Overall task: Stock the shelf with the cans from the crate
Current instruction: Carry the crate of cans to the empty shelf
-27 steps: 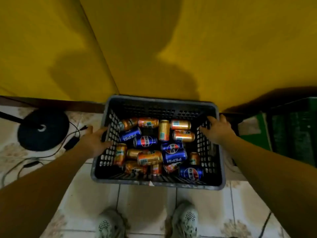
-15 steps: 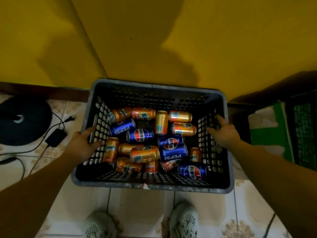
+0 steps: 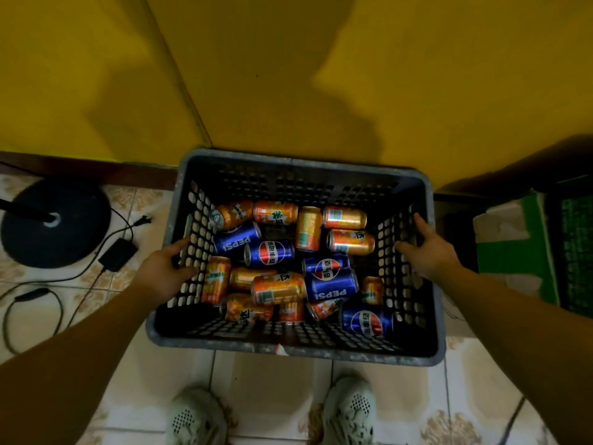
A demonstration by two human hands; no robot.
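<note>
crate [image 3: 298,162] nearer than before | left hand [image 3: 163,272], right hand [image 3: 430,252] still grip sides

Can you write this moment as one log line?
left hand grips crate left wall | right hand grips right wall | cans lying inside | shelf unseen

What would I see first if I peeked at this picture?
Your eye lands on the dark crate in the middle, full of orange and blue cans lying in a jumble. The left hand and the right hand hold its two side walls. A bright yellow wall rises behind it.
</note>
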